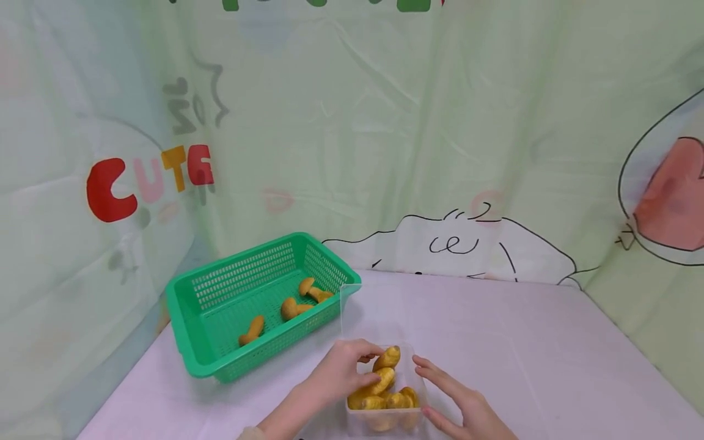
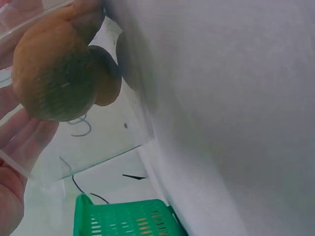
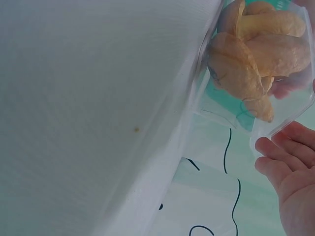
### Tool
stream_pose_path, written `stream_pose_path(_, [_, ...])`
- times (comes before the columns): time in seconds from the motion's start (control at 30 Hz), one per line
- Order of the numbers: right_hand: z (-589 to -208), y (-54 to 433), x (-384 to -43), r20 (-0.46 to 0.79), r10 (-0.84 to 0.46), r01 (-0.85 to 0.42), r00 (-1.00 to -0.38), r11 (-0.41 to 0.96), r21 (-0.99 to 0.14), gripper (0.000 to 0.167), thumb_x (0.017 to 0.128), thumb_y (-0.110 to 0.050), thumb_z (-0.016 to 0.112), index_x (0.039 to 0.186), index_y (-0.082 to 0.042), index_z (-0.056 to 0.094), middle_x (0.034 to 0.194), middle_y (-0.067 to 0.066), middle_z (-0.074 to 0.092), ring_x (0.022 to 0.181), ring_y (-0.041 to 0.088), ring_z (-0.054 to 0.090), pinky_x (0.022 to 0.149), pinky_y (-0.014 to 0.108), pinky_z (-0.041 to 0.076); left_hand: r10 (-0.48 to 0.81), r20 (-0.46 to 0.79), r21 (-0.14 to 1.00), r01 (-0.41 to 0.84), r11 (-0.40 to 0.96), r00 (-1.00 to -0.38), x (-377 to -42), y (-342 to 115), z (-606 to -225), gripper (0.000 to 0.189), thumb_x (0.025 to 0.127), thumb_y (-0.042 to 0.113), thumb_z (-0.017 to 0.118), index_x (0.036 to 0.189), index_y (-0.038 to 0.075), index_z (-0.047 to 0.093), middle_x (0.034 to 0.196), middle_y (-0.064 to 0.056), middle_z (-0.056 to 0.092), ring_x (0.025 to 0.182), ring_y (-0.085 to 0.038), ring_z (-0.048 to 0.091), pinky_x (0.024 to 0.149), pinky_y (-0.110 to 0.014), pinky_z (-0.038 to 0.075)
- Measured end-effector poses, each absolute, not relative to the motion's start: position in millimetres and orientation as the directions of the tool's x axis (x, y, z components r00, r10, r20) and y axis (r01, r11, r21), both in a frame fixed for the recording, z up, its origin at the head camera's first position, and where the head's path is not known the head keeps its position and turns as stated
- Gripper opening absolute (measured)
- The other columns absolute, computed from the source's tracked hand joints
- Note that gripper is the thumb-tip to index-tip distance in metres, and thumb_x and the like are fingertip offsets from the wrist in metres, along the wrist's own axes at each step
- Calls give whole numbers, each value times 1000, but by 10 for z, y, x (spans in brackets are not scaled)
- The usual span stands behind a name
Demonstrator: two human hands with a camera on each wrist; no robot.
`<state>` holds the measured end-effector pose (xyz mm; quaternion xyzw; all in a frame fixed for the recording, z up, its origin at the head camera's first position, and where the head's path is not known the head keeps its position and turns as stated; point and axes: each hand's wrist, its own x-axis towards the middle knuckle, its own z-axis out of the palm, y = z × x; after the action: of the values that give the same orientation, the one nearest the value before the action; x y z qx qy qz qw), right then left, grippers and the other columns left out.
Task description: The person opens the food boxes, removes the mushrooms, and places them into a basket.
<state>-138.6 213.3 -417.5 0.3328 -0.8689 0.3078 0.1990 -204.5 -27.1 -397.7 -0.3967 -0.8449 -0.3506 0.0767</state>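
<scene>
A clear plastic box point(image 1: 385, 421) with several yellow-brown mushrooms point(image 1: 408, 396) in it stands at the front of the table, its clear lid point(image 1: 352, 311) raised at the back. My left hand point(image 1: 343, 370) reaches over the box's left side, thumb and fingers curled about a mushroom point(image 1: 385, 380). Another mushroom point(image 1: 389, 356) leans up by those fingertips. Through the clear wall, the left wrist view shows a rounded mushroom cap point(image 2: 54, 73) beside the fingers. At the right wall my right hand point(image 1: 467, 403) holds its fingers extended, fingertips close along the rim, nothing in its grasp.
A green plastic basket point(image 1: 264, 349) stands to the left behind the box, with three mushrooms point(image 1: 253, 330) lying in it. A pale cloth covers the table point(image 1: 511, 354). Printed curtains point(image 1: 495, 122) hang along the back and the left side.
</scene>
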Motion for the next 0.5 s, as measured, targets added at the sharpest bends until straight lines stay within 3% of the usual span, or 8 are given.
stream_pose_path(0.13, [-4180,2146,-1389,556,-467,-714,-687,577,-397,59,80,-14,74,133,-16,49,135,5,48,119,10,47,84,25,50,620,397,506,725,467,-677,-2057,-224,-3981,25,78,14,75,102,8,70,95,3,67,79,-8,61,70,-11,47])
stream_pose_path(0.3, [-4150,2159,-1403,558,-485,-731,-673,550,-403,61,81,-12,72,135,-14,46,137,6,46,122,8,43,92,14,40,631,344,466,710,528,-695,-2085,-177,-3947,22,77,24,76,96,13,71,87,8,66,73,-5,56,64,-10,43])
stream_pose_path(0.5, [-4148,2129,-1371,497,-446,-660,-744,603,-448,55,84,-20,70,135,-20,47,137,3,46,121,6,44,87,22,47,624,236,480,648,592,-745,-2052,-172,-3901,34,68,32,81,93,10,73,81,10,66,67,-1,54,59,-10,43])
